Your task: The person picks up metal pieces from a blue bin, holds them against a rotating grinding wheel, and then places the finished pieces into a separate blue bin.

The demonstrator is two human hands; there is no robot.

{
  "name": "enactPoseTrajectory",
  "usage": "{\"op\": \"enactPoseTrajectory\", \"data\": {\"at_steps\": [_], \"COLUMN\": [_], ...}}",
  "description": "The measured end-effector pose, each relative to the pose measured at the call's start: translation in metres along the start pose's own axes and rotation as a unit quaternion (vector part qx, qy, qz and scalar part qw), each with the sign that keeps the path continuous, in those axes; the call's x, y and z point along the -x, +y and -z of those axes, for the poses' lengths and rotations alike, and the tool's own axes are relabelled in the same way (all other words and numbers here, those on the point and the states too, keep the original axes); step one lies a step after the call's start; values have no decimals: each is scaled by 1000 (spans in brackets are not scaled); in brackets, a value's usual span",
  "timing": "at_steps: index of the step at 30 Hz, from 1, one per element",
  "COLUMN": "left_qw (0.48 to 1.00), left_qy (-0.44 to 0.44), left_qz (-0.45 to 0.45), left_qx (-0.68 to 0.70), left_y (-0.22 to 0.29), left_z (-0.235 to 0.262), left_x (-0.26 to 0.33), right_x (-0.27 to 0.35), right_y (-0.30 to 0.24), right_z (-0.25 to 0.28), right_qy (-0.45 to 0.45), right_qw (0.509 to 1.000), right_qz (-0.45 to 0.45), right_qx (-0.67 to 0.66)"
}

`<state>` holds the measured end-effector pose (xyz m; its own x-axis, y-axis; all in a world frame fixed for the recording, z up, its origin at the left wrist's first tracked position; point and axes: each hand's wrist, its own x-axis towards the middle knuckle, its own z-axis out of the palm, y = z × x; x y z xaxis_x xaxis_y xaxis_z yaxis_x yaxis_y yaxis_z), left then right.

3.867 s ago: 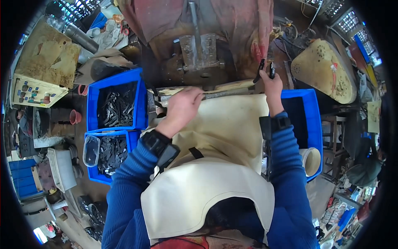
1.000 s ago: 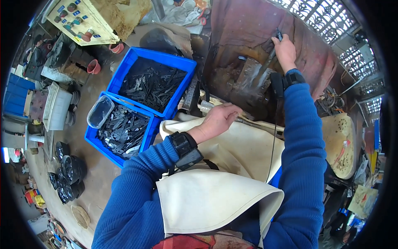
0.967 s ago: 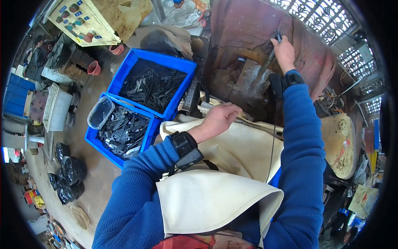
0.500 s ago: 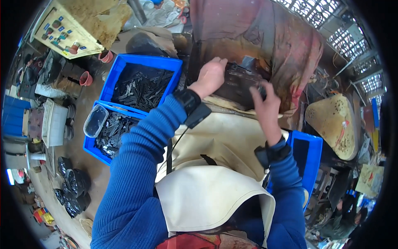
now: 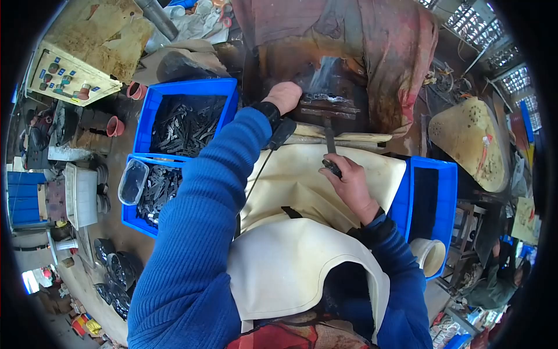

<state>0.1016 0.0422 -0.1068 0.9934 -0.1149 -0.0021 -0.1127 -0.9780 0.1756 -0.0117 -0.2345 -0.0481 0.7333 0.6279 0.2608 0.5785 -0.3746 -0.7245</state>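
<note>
Tool (image 5: pixel 330 139) sits in the right hand (image 5: pixel 353 186), which curls round its black handle (image 5: pixel 331 169), the shaft pointing forward from that hand. Farther forward, the left hand (image 5: pixel 283 96) hides its fingertips; I cannot tell whether it holds anything. Water (image 5: pixel 324 72) sprays to its right; a bin (image 5: pixel 189 87) of dark strips (image 5: pixel 183 128) stands to its left.

I see black tool handle (image 5: pixel 332 168) | ribbed blue sleeves (image 5: pixel 197 215) | cream apron (image 5: pixel 285 264) | blue left bins (image 5: pixel 186 88) | black strips (image 5: pixel 180 131) | stained reddish-brown far cloth (image 5: pixel 389 35)
</note>
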Motion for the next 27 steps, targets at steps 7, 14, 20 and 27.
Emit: {"op": "enactPoseTrajectory", "data": {"at_steps": [7, 14, 20, 27], "left_qw": [999, 992, 982, 969], "left_qy": [-39, -47, 111, 211], "left_qz": [2, 103, 85, 8], "left_qx": [0, 62, 127, 128], "left_y": [4, 8, 61, 123], "left_z": [-4, 5, 65, 75], "left_x": [-1, -7, 31, 65], "right_x": [-24, -48, -79, -90], "right_y": [7, 39, 49, 48], "right_z": [33, 35, 40, 25], "right_qy": [-90, 30, 80, 104], "right_qw": [847, 745, 691, 665], "right_qz": [-366, -349, -283, -188], "right_qx": [-375, -568, -660, -715]}}
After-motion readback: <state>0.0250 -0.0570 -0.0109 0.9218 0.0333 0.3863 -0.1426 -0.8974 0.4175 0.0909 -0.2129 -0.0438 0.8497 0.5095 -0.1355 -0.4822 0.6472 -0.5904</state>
